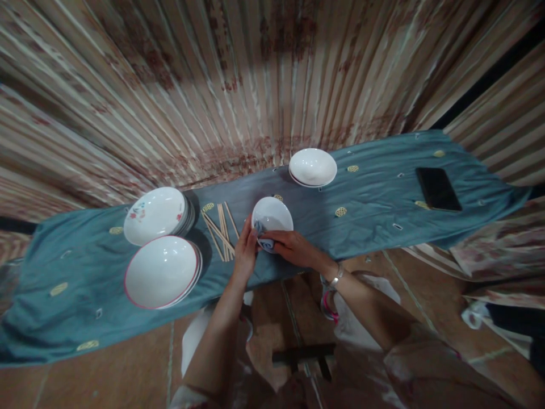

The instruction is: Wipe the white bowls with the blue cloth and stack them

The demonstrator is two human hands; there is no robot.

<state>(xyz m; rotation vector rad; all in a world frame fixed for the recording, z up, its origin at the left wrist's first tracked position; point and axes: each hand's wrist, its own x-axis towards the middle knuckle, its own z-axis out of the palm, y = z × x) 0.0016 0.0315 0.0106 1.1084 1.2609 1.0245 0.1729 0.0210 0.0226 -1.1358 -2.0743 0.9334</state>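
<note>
A small white bowl [275, 211] is held at the near edge of the cloth-covered table, in front of my body. My left hand [246, 248] grips its left side, fingers closed around the wall. Across the near side of the bowl lies my right hand [293, 248], its fingers curled against it. Blue and white patterning shows by the fingers; whether it is the bowl's decoration or a separate piece, I cannot tell. Just left of my left hand, several wooden chopsticks [220, 232] are spread on the cloth, some crossing.
Stacked plates with floral marks [155, 216] stand at left, behind a stack of larger pink-rimmed bowls [164, 272]. Two or more white bowls [313, 166] are nested at the back. A black phone or tablet [438, 188] lies right on the teal tablecloth [374, 199]. Curtains [255, 85] hang behind.
</note>
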